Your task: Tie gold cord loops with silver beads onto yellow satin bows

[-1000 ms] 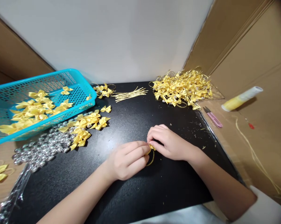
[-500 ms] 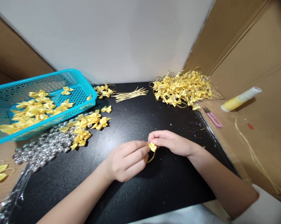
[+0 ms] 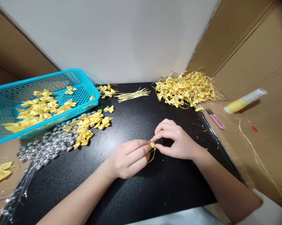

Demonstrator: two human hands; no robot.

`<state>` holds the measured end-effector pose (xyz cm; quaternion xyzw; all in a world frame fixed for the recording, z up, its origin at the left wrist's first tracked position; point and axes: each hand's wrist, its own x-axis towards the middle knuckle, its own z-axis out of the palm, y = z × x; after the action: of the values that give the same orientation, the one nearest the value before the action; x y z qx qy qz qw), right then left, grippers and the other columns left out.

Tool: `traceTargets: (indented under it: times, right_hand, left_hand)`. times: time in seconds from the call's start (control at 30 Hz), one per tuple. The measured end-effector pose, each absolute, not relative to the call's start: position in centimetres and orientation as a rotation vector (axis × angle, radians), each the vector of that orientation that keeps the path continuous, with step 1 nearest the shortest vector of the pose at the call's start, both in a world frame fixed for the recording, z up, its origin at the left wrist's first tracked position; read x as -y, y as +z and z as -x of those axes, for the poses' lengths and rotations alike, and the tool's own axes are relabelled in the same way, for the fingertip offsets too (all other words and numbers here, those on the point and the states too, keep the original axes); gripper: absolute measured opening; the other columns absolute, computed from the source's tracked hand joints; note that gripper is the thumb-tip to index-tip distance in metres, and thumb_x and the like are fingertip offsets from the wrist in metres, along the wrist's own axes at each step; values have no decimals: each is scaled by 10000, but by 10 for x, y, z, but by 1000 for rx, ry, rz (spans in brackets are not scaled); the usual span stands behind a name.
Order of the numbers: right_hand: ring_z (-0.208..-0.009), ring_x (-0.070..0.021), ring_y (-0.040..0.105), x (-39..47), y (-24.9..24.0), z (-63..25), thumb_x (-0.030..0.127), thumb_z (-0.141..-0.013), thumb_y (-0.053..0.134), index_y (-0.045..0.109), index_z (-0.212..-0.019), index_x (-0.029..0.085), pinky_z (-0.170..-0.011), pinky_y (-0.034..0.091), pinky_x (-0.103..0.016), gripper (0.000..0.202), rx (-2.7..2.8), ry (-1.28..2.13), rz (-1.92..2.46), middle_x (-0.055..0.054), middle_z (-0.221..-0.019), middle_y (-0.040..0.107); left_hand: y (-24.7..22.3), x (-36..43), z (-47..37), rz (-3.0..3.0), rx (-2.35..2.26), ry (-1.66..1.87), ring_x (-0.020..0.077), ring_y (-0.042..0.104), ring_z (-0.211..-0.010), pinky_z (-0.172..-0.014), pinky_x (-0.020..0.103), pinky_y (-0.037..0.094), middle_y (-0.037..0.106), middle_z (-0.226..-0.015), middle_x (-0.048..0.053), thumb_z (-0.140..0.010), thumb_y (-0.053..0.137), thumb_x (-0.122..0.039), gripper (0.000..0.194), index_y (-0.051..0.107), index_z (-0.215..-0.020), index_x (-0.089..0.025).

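My left hand (image 3: pixel 131 158) is closed in a pinch on a small yellow ribbon bow (image 3: pixel 153 145) near the middle of the black table. A thin yellow cord loop (image 3: pixel 152 157) hangs below the bow. My right hand (image 3: pixel 176 140) reaches in from the other side, thumb and forefinger tips pressed close around the bow's right edge, its other fingers curled above. Much of the bow is hidden by the fingertips.
A blue basket (image 3: pixel 84 107) with yellow bows stands at left. Beside it lie clear beads (image 3: pixel 49 145) and loose bows (image 3: pixel 83 136). Cut gold cords (image 3: pixel 133 95) and a heap of finished bows (image 3: pixel 185 89) lie at the back. Pink snips (image 3: pixel 216 120) and a cord roll (image 3: pixel 245 101) are at right.
My right hand's fingers have lifted and spread a little, with the thumb now below the forefinger. The bow has turned between the fingertips. My left hand keeps its pinch.
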<state>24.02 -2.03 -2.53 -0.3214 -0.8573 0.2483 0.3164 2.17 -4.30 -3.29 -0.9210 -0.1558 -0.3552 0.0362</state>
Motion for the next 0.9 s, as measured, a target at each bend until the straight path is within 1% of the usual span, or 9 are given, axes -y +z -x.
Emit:
traceTargets:
  times: [0.17, 0.23, 0.33, 0.43, 0.57, 0.73, 0.83, 0.9]
  right_hand:
    - [-789, -166, 570, 23, -29, -237, 173, -778, 656, 688, -822, 194, -770, 362, -357, 58, 2320, 421, 791, -13, -786, 652]
    - [-764, -162, 563, 23, -32, -235, 166, -804, 622, 683, -795, 189, -769, 352, -359, 66, 2323, 291, 782, -13, -758, 654]
    - [-748, -155, 554, 24, -35, -233, 155, -848, 568, 668, -766, 186, -773, 336, -358, 133, 2315, 131, 775, -11, -739, 656]
    - [-770, -155, 549, 24, -36, -233, 150, -872, 548, 654, -801, 178, -785, 315, -358, 131, 2335, 64, 784, -15, -783, 664]
    - [-827, -170, 535, 23, -36, -232, 142, -927, 482, 629, -861, 174, -800, 296, -358, 164, 2380, 86, 838, -35, -860, 657]
    - [-851, -182, 524, 23, -36, -230, 143, -951, 437, 607, -855, 179, -799, 298, -355, 198, 2412, 200, 868, -41, -867, 639]
    - [-847, -187, 513, 25, -36, -227, 140, -948, 420, 600, -854, 181, -797, 292, -365, 206, 2429, 188, 879, -46, -879, 644]
    - [-842, -190, 510, 27, -35, -225, 146, -942, 423, 598, -856, 183, -797, 289, -372, 199, 2434, 176, 901, -49, -890, 649]
  left_hand:
    - [-35, 42, -22, 2838, 480, -1092, 199, 695, -873, -770, 293, 607, 737, -854, 101, -898, 498, -55, 157, 594, -786, -109]
    - [-36, 42, -22, 2841, 486, -1102, 197, 694, -867, -762, 291, 605, 735, -854, 102, -896, 498, -51, 151, 593, -795, -111]
    - [-38, 42, -22, 2855, 522, -1113, 187, 692, -862, -741, 284, 601, 730, -855, 91, -894, 499, -44, 152, 590, -803, -126]
    - [-43, 40, -23, 2889, 588, -1154, 180, 682, -834, -708, 280, 589, 721, -840, 89, -880, 533, -45, 138, 585, -784, -130]
    - [-47, 35, -23, 2984, 807, -1445, 136, 656, -755, -676, 257, 558, 697, -796, 55, -859, 589, -79, 167, 577, -711, -155]
    - [-47, 30, -25, 3319, 1266, -1967, 125, 656, -654, -606, 239, 545, 682, -709, 55, -812, 697, -248, 251, 570, -628, -136]
    - [-50, 28, -25, 3382, 1460, -2245, 125, 653, -632, -582, 238, 546, 667, -676, 43, -777, 733, -256, 300, 522, -603, -132]
    - [-51, 27, -24, 3394, 1453, -2289, 122, 651, -628, -577, 235, 543, 665, -676, 41, -777, 734, -257, 306, 515, -604, -132]
